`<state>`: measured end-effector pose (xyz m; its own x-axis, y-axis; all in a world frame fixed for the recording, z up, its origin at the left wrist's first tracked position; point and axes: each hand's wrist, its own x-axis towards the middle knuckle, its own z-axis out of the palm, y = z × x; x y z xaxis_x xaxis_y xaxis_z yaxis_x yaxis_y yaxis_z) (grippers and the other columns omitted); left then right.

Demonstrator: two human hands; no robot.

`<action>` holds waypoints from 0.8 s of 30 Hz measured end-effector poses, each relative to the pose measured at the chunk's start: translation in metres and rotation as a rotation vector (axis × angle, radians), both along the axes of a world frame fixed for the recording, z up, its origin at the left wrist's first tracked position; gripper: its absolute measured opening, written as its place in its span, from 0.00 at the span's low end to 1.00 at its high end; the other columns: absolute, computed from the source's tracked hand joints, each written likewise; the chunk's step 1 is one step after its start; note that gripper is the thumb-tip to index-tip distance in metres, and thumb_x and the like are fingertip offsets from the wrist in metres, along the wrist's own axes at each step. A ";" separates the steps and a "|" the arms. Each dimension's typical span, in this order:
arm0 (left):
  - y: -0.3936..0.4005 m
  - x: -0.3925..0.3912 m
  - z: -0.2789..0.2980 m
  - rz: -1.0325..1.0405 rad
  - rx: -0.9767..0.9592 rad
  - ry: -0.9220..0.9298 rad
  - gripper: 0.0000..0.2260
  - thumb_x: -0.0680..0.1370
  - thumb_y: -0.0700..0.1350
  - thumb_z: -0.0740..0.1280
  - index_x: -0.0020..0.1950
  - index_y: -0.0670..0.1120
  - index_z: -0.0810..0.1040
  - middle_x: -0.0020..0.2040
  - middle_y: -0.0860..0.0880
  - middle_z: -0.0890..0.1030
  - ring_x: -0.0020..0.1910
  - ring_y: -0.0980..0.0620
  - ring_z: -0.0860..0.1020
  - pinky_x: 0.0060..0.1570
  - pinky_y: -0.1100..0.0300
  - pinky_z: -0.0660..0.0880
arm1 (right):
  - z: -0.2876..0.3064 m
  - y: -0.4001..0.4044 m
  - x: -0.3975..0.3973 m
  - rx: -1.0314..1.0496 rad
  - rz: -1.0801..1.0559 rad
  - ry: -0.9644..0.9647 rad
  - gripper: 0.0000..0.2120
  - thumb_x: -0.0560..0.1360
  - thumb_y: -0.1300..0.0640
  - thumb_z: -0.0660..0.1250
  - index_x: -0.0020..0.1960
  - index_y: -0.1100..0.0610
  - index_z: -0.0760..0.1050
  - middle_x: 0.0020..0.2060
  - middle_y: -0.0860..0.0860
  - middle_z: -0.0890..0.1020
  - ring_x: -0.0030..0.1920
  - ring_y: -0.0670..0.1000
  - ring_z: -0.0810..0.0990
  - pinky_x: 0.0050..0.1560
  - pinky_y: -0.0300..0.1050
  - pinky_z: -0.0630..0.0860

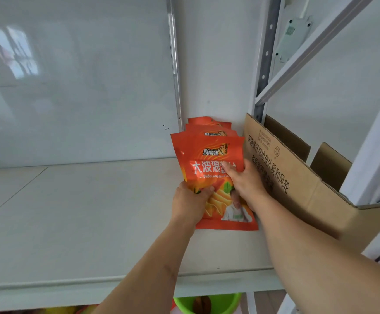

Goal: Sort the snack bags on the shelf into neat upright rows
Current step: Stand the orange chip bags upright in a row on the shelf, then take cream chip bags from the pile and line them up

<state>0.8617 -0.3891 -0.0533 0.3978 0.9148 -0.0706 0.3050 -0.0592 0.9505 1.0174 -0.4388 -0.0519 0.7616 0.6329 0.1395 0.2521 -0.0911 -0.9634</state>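
Both hands steady the front snack bag [216,168] of a row standing on the shelf [71,211] against the back wall, apparently squaring it up: the left hand [190,200] curls round its lower left edge, while the right hand [245,180] pinches its right edge. At least four orange bags show, beside one open cardboard box [297,184].

Rear bags mostly out of sight

Behind the front snack bag [211,168] only orange top edges of the rear bags [207,125] peek out; their count is unclear. The right hand [244,180] covers some lettering, and the cardboard box [297,184] runs off frame right.
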 end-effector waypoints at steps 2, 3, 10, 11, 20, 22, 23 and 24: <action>0.003 0.005 0.000 0.009 -0.001 0.001 0.23 0.73 0.57 0.75 0.64 0.49 0.73 0.56 0.50 0.82 0.52 0.47 0.82 0.54 0.46 0.81 | 0.001 0.006 0.003 -0.007 0.004 -0.001 0.22 0.74 0.40 0.70 0.61 0.52 0.73 0.48 0.47 0.83 0.40 0.48 0.82 0.46 0.47 0.79; 0.005 0.007 0.000 0.014 0.006 0.005 0.24 0.73 0.57 0.75 0.64 0.49 0.73 0.57 0.50 0.82 0.52 0.47 0.82 0.54 0.46 0.81 | 0.002 0.008 0.004 -0.015 -0.002 -0.007 0.21 0.74 0.41 0.70 0.61 0.52 0.73 0.47 0.46 0.82 0.40 0.46 0.80 0.47 0.46 0.76; 0.007 0.013 0.002 0.054 0.035 0.018 0.30 0.72 0.58 0.75 0.69 0.48 0.70 0.61 0.49 0.80 0.56 0.46 0.81 0.57 0.46 0.80 | 0.008 0.013 0.005 -0.079 -0.081 -0.027 0.19 0.73 0.41 0.72 0.57 0.50 0.72 0.50 0.47 0.82 0.49 0.53 0.82 0.50 0.46 0.75; 0.006 0.012 0.002 0.061 0.037 0.012 0.31 0.72 0.58 0.75 0.69 0.48 0.70 0.61 0.49 0.80 0.56 0.46 0.81 0.57 0.46 0.80 | 0.010 0.012 0.004 -0.091 -0.108 -0.049 0.19 0.73 0.41 0.72 0.56 0.50 0.71 0.51 0.48 0.82 0.51 0.54 0.82 0.50 0.46 0.75; 0.008 -0.036 0.008 0.099 0.332 0.225 0.27 0.79 0.61 0.64 0.73 0.47 0.70 0.70 0.49 0.75 0.66 0.47 0.75 0.63 0.51 0.73 | 0.025 -0.004 -0.039 -0.292 -0.302 -1.011 0.22 0.79 0.43 0.62 0.67 0.55 0.73 0.68 0.55 0.73 0.69 0.58 0.70 0.68 0.56 0.65; 0.015 -0.065 0.009 0.100 0.542 0.407 0.21 0.82 0.58 0.60 0.71 0.48 0.73 0.69 0.50 0.76 0.67 0.48 0.74 0.60 0.52 0.71 | 0.025 0.000 -0.059 -0.298 -0.201 -1.218 0.15 0.79 0.48 0.62 0.58 0.55 0.79 0.59 0.52 0.79 0.60 0.57 0.75 0.61 0.54 0.69; 0.019 -0.081 0.008 0.095 0.646 0.501 0.19 0.83 0.56 0.59 0.70 0.48 0.74 0.67 0.50 0.77 0.66 0.47 0.74 0.60 0.52 0.70 | 0.024 0.004 -0.071 -0.307 -0.136 -1.278 0.13 0.79 0.50 0.62 0.54 0.55 0.81 0.55 0.52 0.80 0.56 0.57 0.76 0.58 0.53 0.69; 0.025 -0.098 0.008 0.085 0.742 0.586 0.18 0.83 0.55 0.59 0.68 0.48 0.75 0.66 0.50 0.78 0.65 0.47 0.74 0.60 0.53 0.70 | 0.023 0.009 -0.086 -0.317 -0.069 -1.320 0.11 0.78 0.51 0.63 0.51 0.55 0.81 0.52 0.51 0.81 0.54 0.57 0.77 0.56 0.53 0.70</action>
